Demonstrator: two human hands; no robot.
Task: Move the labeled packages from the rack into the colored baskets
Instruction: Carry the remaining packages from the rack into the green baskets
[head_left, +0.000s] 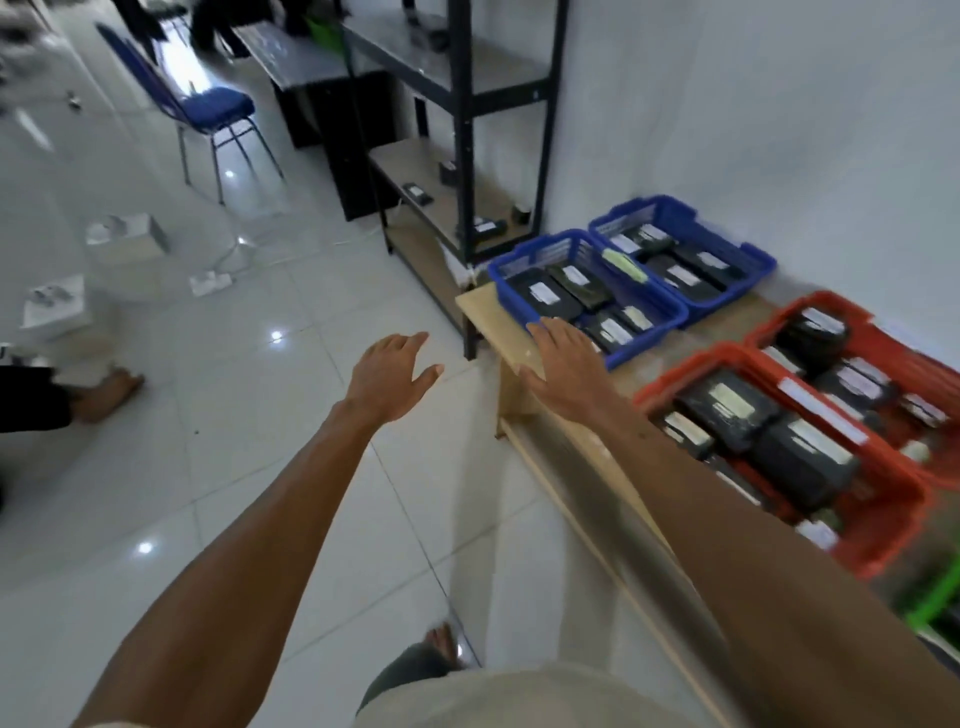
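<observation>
Left hand (387, 376): empty, fingers apart, above floor (234, 415).
Right hand (563, 366): empty, fingers together, over bench (480, 306) end corner.
Advice: we judge rack (462, 130) next; read label before gripping package (488, 226).

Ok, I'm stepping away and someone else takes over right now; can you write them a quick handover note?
Left hand: open, empty, over the floor. Right hand: open, empty, by the near blue basket.
Done: labeled packages lie in it, the far blue basket, the near red basket and the far red basket.
Left: a few dark items on the rack's lower shelf; too blurred to tell whether they are labeled.
</observation>
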